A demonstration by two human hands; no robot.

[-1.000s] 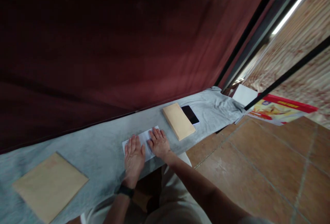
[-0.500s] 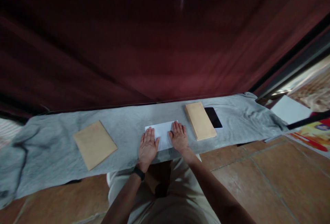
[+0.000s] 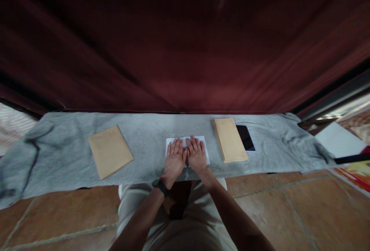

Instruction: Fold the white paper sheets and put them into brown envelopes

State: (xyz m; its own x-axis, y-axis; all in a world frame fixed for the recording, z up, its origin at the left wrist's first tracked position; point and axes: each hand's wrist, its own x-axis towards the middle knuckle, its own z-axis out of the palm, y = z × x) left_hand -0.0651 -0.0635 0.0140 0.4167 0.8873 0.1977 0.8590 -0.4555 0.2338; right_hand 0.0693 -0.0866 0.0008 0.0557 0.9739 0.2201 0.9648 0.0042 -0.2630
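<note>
A white sheet of paper (image 3: 206,152), apparently folded, lies flat on the grey cloth in front of me. My left hand (image 3: 174,159) rests palm down on its left half, fingers stretched out. On the right half lies my right hand (image 3: 197,156), also flat with fingers extended. The two thumbs meet or nearly meet at the middle. Much of the paper is hidden beneath both hands. Right of them is a stack of brown envelopes (image 3: 231,140), partly over a dark-screened phone or tablet (image 3: 245,138). Further left sits a single brown envelope or thin pile (image 3: 110,151).
The grey cloth (image 3: 150,127) covers a long narrow surface. Behind it rises a dark red curtain-like sheet (image 3: 185,66). A white box-like object (image 3: 339,139) and a colourful printed sheet (image 3: 357,172) are at the right. Tiled floor (image 3: 268,204) shows below.
Both hands have slid inward along the paper, from its two sides to its middle, staying flat. The view has shifted and levelled slightly.
</note>
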